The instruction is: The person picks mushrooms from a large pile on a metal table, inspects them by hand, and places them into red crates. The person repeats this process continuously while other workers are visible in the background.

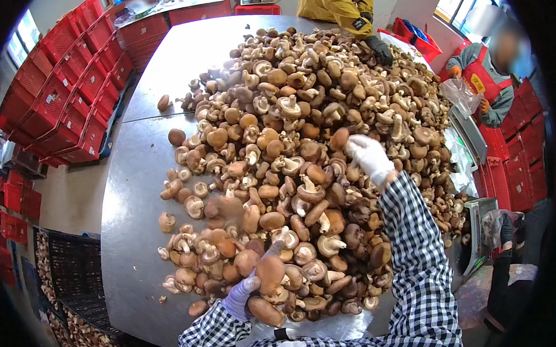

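A large heap of shiitake mushrooms [278, 173] covers much of a metal table [138, 179]. My left hand [248, 286], in a purple-grey glove, is low in the view, closed around brown-capped mushrooms [269, 274] at the near edge of the heap. Farther off, right of the middle, my right hand [368, 155] in a white glove has its fingertips on a reddish-brown mushroom cap [340, 139]. Part of that cap lies behind the fingers. Both my sleeves are black-and-white checked. A clear plastic sheet or bag [322, 327] lies below the heap, close to my body.
Red plastic crates [74, 89] are stacked at the left. Dark crates holding mushrooms [97, 342] stand at the lower left. A co-worker's dark-gloved hand [378, 50] touches the heap's far side. Another person [483, 78] holds a plastic bag at the right. Metal scales [478, 230] border the heap.
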A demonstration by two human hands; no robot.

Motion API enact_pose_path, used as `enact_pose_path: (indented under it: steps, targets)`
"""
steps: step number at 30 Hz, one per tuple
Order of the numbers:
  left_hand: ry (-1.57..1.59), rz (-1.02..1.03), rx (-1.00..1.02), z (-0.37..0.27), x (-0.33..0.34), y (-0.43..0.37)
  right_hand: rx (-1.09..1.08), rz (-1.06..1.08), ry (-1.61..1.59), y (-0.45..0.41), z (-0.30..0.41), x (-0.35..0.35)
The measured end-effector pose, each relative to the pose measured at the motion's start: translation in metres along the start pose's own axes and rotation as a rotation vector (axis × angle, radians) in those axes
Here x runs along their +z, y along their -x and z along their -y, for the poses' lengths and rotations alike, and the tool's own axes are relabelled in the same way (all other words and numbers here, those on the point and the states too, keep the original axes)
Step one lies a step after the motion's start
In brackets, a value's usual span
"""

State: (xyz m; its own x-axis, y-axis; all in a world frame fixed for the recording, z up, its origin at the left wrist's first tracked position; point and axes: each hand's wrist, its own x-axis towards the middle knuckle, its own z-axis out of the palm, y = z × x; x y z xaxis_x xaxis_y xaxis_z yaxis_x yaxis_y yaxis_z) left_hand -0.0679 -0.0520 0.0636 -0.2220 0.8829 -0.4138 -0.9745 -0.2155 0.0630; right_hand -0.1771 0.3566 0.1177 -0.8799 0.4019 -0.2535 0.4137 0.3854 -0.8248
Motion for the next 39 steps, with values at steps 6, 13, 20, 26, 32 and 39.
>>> enact_pose_path:
  steps: [6, 13, 20, 26, 32, 39]
  targets:
    - [-0.183, 0.124, -0.064, -0.004, 0.019, -0.018, -0.098, 0.51, -0.365, 0.102, 0.013, -0.007]
    - [0.517, 0.473, -0.21, 0.018, 0.067, -0.016, -0.264, 0.957, -0.026, 0.158, 0.017, 0.047]
    - [-0.006, 0.675, 0.109, 0.031, 0.011, -0.042, -0.234, 0.934, 0.298, 0.131, 0.035, 0.034]
    - [0.038, 0.45, 0.022, 0.009, 0.003, -0.028, -0.211, -0.353, 0.688, -0.012, 0.034, -0.006]
    - [0.036, 0.374, 0.038, -0.007, 0.007, -0.026, -0.243, -0.415, 0.524, -0.065, -0.015, -0.006]
    - [0.017, 0.406, 0.176, -0.013, 0.014, -0.036, -0.091, 0.362, -0.249, 0.094, 0.032, 0.02]
